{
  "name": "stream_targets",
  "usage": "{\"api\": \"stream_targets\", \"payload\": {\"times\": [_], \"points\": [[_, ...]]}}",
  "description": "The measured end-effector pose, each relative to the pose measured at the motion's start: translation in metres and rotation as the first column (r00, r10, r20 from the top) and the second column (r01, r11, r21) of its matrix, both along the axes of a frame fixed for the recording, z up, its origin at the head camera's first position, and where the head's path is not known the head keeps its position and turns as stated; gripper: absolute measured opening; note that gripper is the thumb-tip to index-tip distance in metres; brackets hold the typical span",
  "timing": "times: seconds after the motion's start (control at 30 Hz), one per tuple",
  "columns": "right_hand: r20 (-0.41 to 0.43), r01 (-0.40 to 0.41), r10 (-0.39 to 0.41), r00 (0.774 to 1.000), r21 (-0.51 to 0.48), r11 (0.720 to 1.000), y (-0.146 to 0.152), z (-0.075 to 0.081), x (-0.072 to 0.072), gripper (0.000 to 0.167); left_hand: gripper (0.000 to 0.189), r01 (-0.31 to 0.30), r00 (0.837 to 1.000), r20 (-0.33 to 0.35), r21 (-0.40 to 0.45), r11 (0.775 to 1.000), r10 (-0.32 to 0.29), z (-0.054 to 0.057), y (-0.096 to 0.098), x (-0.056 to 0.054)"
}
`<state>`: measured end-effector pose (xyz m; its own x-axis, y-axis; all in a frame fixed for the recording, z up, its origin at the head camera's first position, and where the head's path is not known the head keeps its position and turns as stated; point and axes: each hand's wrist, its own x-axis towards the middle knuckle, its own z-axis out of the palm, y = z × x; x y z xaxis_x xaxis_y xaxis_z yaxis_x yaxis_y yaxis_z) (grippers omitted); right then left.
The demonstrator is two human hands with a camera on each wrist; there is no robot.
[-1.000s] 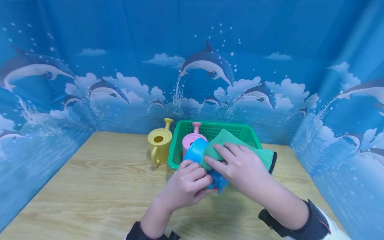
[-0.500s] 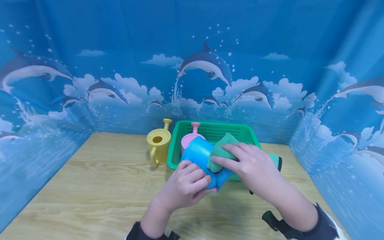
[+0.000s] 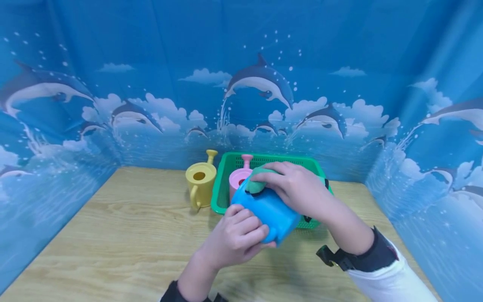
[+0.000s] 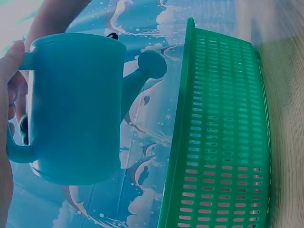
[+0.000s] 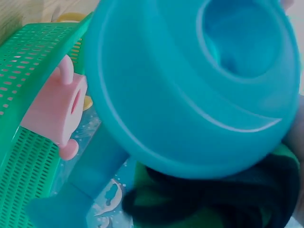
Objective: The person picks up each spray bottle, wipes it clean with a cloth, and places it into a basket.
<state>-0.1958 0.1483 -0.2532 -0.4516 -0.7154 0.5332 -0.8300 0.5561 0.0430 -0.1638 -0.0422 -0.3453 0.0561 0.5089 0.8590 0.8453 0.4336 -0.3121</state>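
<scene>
A blue toy watering can (image 3: pixel 269 212) is held up tilted in front of the basket. My left hand (image 3: pixel 241 235) grips it by the handle (image 4: pixel 20 153), which shows in the left wrist view. The can's spout (image 4: pixel 142 73) points away from that hand. My right hand (image 3: pixel 303 188) holds a green cloth (image 3: pixel 259 181) with black edging, bunched under the fingers against the can's upper left end. In the right wrist view the can's top with its round opening (image 5: pixel 242 38) faces the camera, and the cloth's dark edging (image 5: pixel 213 194) lies along the can's side.
Behind the can stands a green perforated basket (image 3: pixel 217 197) with a pink watering can (image 3: pixel 237 176) inside. A yellow watering can (image 3: pixel 201 184) stands left of the basket on the wooden table (image 3: pixel 132 235). A blue dolphin-print backdrop (image 3: pixel 170 50) encloses the back and sides.
My right hand has slid the cloth leftward along the blue can to its upper left end, uncovering more of the can's side. My left hand keeps its grip in about the same place.
</scene>
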Motion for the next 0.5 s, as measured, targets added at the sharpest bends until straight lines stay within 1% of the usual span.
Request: {"api": "stream_targets", "payload": {"times": [0.1,0.23,0.3,0.5], "points": [[0.04,0.004,-0.004,0.999,0.005,1.0,0.0,0.002,-0.003,0.029,0.027,0.007,1.0,-0.013,0.001,1.0,-0.007,0.0,0.0,0.0],[0.071,-0.003,0.002,0.997,0.012,1.0,0.003,0.002,-0.004,0.029,0.027,0.016,1.0,-0.004,0.019,1.0,-0.016,0.0,-0.001,0.0],[0.082,-0.006,0.006,0.997,0.011,1.0,0.007,0.002,-0.003,0.028,0.028,0.013,1.0,0.004,0.032,0.999,-0.013,0.0,-0.003,-0.001],[0.111,-0.052,0.052,0.992,-0.002,0.999,0.024,0.002,-0.001,0.03,0.029,-0.013,0.999,0.039,0.054,0.998,0.011,0.0,-0.01,-0.004]]}}
